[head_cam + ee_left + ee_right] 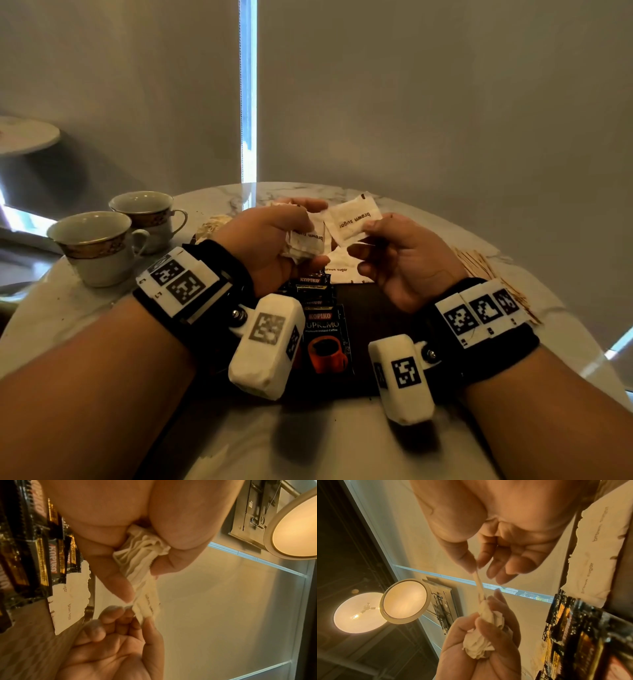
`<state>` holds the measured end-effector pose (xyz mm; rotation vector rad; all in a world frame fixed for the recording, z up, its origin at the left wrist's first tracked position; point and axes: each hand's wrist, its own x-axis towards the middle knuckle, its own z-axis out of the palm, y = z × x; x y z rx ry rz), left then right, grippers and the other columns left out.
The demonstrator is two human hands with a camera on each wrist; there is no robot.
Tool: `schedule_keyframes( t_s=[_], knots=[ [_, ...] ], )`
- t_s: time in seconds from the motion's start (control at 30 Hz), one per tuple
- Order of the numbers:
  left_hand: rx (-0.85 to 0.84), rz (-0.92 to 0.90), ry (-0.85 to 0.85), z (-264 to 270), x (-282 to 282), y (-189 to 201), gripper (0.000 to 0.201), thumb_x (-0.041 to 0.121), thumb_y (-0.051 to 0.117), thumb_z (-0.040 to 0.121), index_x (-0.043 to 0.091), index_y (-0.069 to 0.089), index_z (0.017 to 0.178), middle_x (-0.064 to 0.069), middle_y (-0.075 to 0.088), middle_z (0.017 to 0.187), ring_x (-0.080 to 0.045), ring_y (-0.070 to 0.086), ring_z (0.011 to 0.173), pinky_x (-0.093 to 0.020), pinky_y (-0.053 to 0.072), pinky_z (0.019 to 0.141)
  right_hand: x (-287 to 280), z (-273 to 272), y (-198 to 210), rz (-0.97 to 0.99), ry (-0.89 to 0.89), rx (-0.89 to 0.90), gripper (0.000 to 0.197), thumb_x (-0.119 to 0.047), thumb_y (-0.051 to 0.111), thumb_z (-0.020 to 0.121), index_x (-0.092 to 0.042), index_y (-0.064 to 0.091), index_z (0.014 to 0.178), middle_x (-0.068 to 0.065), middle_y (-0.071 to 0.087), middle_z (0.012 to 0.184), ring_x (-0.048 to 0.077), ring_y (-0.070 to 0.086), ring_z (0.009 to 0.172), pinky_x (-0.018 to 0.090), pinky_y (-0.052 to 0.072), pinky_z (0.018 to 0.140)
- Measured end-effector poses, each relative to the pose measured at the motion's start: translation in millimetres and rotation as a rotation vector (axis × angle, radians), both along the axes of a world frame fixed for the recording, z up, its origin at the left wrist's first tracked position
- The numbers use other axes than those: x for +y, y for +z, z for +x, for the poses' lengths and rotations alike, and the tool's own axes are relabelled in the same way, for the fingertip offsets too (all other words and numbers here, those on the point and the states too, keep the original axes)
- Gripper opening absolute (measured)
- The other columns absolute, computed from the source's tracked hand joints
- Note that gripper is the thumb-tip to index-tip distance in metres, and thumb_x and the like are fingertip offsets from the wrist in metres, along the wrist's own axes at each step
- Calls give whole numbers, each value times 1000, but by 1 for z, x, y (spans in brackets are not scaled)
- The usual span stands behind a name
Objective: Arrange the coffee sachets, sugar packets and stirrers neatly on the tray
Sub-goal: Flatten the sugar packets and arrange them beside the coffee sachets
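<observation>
Sugar packets, white and printed "brown sugar", are gripped as a bunch in the left hand, whose fingers and thumb are curled tightly round them above the far end of the tray. In the left wrist view the bunch is seen fanned out between thumb and fingers, its edges crumpled in the palm. One single packet is pinched at its lower corner between the thumb and forefinger of the right hand; the remaining fingers of that hand are loosely curled and hold nothing. The single packet is held up beside the bunch, just touching or overlapping its edge. More sugar packets are laid flat on the dark tray beneath the hands. Black coffee sachets are laid in an overlapping row down the left part of the tray, toward the person. A heap of wooden stirrers is spread on the marble table to the right of the tray. Two gold-banded cups are stood on the table at the left, well apart from the tray.
</observation>
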<state>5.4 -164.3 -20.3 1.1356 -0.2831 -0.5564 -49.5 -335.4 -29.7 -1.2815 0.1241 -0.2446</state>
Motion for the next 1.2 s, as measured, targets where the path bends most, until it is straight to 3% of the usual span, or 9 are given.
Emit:
schedule_keyframes(
  t_s=[0.13, 0.23, 0.3, 0.43, 0.63, 0.73, 0.87, 1.0, 1.2],
  knots=[
    [-26, 19, 16, 0, 0, -1, 40, -7, 40, 92, 15, 66, 115, -23, 58, 125, -34, 74, 88, -36, 58, 56, -3, 4, -1, 100, -51, -35, 11, -4, 51, 93, -10, 54, 85, 12, 69, 84, 27, 68, 74, 33, 50, 57],
    [-14, 18, 27, 0, 0, 0, 33, -5, 46, 89, 14, 68, 105, -21, 57, 115, -27, 70, 76, -29, 51, 50, 0, 5, 0, 111, -48, -57, 9, 0, 53, 92, -8, 57, 91, 14, 67, 84, 23, 66, 68, 33, 56, 57],
    [-12, 23, -6, -1, 1, 1, 24, 3, 61, 84, 13, 68, 104, -16, 60, 109, -24, 66, 74, -26, 48, 48, 3, 3, 0, 75, -27, -64, 10, 1, 55, 92, -7, 60, 94, 10, 67, 78, 19, 65, 62, 27, 52, 49],
    [-86, 74, -141, -6, 1, -2, 34, 26, 76, 74, 11, 67, 103, -9, 67, 93, -18, 65, 71, -24, 47, 53, 7, -1, -2, 0, 12, -88, 8, 0, 60, 89, -4, 64, 95, 11, 70, 75, 19, 66, 60, 26, 46, 49],
    [-109, 117, -101, -9, -5, -4, 16, 6, 62, 91, 10, 57, 106, -16, 64, 89, -19, 64, 61, -26, 49, 47, 12, -3, -3, -21, 34, -105, 22, -9, 70, 74, -3, 65, 95, 11, 70, 77, 19, 62, 59, 26, 44, 47],
    [-101, 69, -67, -8, -4, -2, 10, 1, 54, 95, 11, 57, 93, -15, 64, 84, -18, 63, 60, -25, 49, 47, 10, -3, -4, -42, 21, -82, 22, -11, 70, 76, -6, 62, 95, 11, 68, 79, 19, 60, 60, 27, 37, 48],
    [-95, 53, -48, -5, -3, -1, 7, 5, 55, 96, 10, 58, 100, -12, 66, 83, -19, 64, 64, -26, 51, 49, 7, -2, -4, -63, 6, -52, 5, -1, 58, 91, -5, 58, 95, 7, 67, 70, 16, 59, 54, 24, 37, 44],
    [-84, 78, -14, -4, -4, -3, 16, 21, 59, 98, 9, 62, 108, -10, 67, 89, -17, 64, 66, -25, 50, 49, 7, 0, -5, -56, -4, -48, 6, -1, 58, 92, -4, 59, 96, 4, 65, 67, 15, 57, 52, 23, 35, 42],
    [-38, 74, 34, -2, -4, -1, 14, 18, 61, 96, 9, 62, 106, -12, 64, 88, -18, 64, 61, -25, 48, 45, 1, 4, -5, -34, -30, -32, 6, -3, 60, 92, -8, 59, 92, 3, 62, 67, 14, 52, 53, 23, 32, 44]
  ],
)
